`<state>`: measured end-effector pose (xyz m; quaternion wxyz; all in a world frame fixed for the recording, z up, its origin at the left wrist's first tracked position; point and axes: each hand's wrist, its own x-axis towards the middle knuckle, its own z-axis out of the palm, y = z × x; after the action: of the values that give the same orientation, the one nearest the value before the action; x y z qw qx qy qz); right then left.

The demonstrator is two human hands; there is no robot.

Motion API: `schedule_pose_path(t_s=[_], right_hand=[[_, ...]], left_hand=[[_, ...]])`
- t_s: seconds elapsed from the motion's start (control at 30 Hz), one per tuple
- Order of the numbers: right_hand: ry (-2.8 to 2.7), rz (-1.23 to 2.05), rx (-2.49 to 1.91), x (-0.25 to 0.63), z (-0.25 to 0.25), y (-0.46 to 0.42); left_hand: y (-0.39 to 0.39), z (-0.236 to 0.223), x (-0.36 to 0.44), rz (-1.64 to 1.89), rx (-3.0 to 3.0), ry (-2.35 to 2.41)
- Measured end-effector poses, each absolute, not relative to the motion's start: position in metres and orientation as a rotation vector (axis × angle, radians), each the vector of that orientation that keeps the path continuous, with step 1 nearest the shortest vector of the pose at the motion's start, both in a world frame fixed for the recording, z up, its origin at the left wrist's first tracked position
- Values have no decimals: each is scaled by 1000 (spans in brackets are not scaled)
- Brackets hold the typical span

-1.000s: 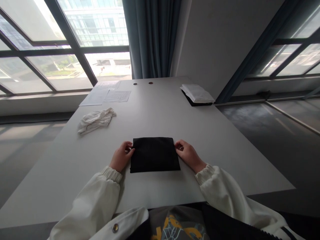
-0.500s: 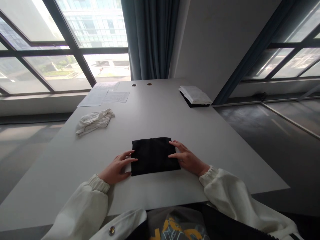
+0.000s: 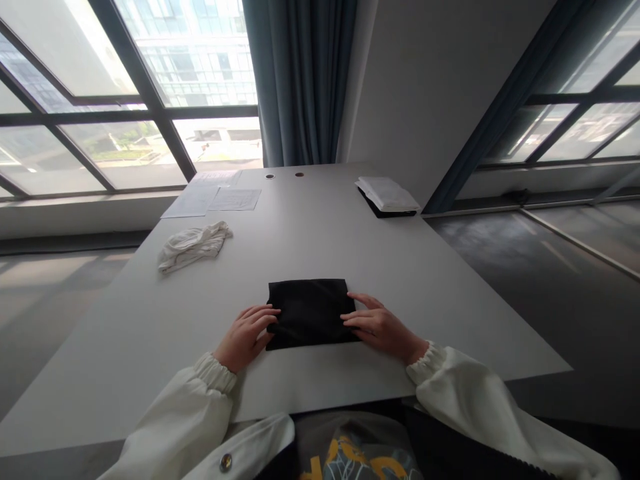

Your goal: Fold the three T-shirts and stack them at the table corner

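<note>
A folded black cloth lies flat on the white table just in front of me. My left hand rests at the cloth's left edge, fingers stretched out and lying on its near left corner. Opposite it, my right hand lies flat on the cloth's right edge with the fingers extended. Neither hand holds anything. Both arms wear white sleeves.
A crumpled white cloth lies at the left of the table. Sheets of paper sit at the far left by the window. A white-and-black folded item rests at the far right edge. Two round holes mark the far end.
Both hands have gone from pinching the cloth's far corners to lying flat on its near side edges. The cloth has stayed in place.
</note>
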<state>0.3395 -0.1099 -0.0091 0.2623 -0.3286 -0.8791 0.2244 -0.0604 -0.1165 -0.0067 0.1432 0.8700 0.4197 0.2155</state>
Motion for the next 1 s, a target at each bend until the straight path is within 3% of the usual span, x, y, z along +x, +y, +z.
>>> schedule_pose_path(t_s=[0.23, 0.47, 0.73, 0.87, 1.0], right_hand=[[-2071, 947, -1093, 337, 29, -114], [-1635, 853, -1202, 310, 49, -30], [-1586, 569, -1564, 292, -3, 99], [-1736, 397, -1434, 305, -35, 93], [-1908, 413, -1303, 319, -38, 68]], left_hand=[[-125, 29, -59, 719, 2157, 1299], [-42, 57, -36, 991, 1934, 1469], [89, 7, -24, 894, 1918, 1688], [90, -23, -47, 916, 1938, 1627], [72, -28, -69, 708, 2070, 1418]])
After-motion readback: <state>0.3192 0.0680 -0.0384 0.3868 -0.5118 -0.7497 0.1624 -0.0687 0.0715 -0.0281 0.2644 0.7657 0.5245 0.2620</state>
